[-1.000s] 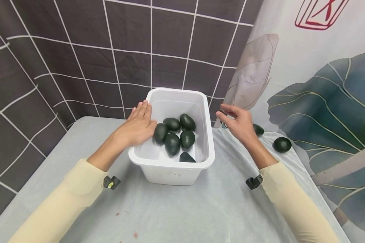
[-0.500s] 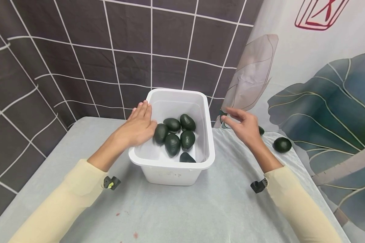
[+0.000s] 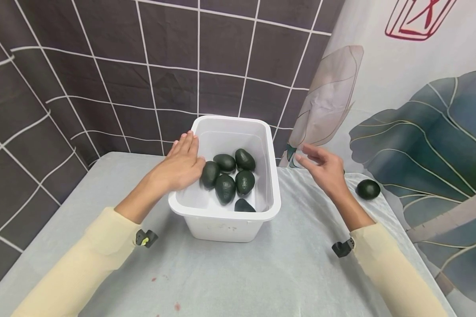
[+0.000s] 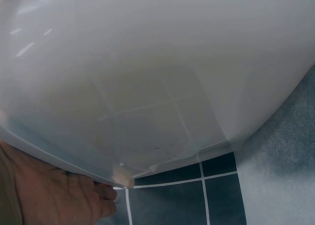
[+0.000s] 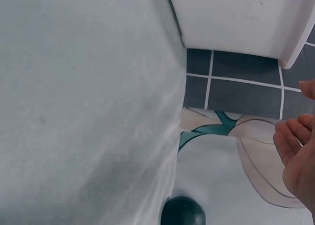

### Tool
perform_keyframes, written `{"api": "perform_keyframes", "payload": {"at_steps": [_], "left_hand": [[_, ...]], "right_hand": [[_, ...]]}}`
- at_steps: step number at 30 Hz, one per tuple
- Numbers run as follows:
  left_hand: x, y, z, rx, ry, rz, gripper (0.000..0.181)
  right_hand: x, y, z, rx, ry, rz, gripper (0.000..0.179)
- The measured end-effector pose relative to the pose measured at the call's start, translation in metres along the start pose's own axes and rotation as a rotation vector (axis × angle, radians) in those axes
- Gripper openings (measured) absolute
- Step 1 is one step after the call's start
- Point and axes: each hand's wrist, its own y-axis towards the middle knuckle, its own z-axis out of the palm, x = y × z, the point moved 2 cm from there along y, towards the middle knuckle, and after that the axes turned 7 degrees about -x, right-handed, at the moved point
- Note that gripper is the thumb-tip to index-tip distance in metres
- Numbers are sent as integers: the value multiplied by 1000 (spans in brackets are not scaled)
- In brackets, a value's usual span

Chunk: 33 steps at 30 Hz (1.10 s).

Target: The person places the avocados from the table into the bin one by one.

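Note:
A white plastic tub (image 3: 222, 226) stands on the cloth-covered table, holding several dark green avocados (image 3: 224, 189). My left hand (image 3: 178, 169) rests on the tub's left rim with its fingers extended; in the left wrist view, the hand (image 4: 61, 198) shows at the rim's edge. To the right of the tub, my right hand (image 3: 326, 169) hovers with loosely bent fingers and the thumb apart, holding nothing. One avocado (image 3: 368, 189) lies on the table right of that hand. Another is nearly hidden behind the hand in the head view. The right wrist view shows an avocado (image 5: 183, 212) at its bottom edge.
A grey cloth (image 3: 230, 281) with small reddish spots covers the table. Behind and to the left hangs a dark sheet with a white grid (image 3: 174, 88). A pale curtain with large leaf prints (image 3: 440, 132) borders the right side.
My right hand has drawn back to the right, away from the tub, covering more of the avocado behind it. The left hand and the avocados in the tub have stayed put.

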Motion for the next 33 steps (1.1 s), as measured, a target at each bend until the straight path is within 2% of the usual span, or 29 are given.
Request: {"api": "perform_keyframes", "payload": {"at_steps": [16, 25, 33], "left_hand": [[1, 0, 0, 3, 4, 3, 77], [1, 0, 0, 5, -4, 1, 78], [1, 1, 0, 7, 2, 3, 78]], "right_hand": [[-19, -5, -10, -27, -44, 72, 51], [-32, -3, -21, -27, -38, 129, 61], [-42, -3, -27, -52, -53, 164, 60]]}}
